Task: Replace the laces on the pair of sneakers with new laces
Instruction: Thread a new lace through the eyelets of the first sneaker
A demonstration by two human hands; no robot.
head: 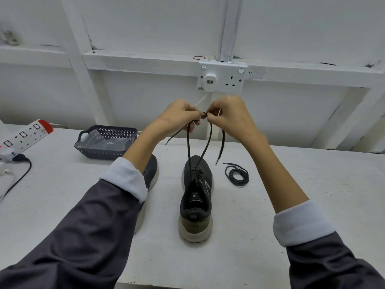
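Note:
A dark grey sneaker (196,197) with a pale sole stands on the white table (270,205), heel toward me. Its dark lace (188,147) runs up from the eyelets in two taut strands to my hands, held high above the toe. My left hand (179,116) and my right hand (227,114) meet there and each pinches the lace, with a small knot or crossing between the fingertips. Loose lace ends hang down on both sides. The second sneaker (152,172) lies left of the first, mostly hidden by my left forearm. A coiled dark lace (237,175) lies right of the sneaker.
A dark plastic basket (104,142) holding clear packaging sits at the back left. A power strip (25,134) and a black cable (18,178) lie at the far left. A wall socket (221,78) with a white plug is behind my hands.

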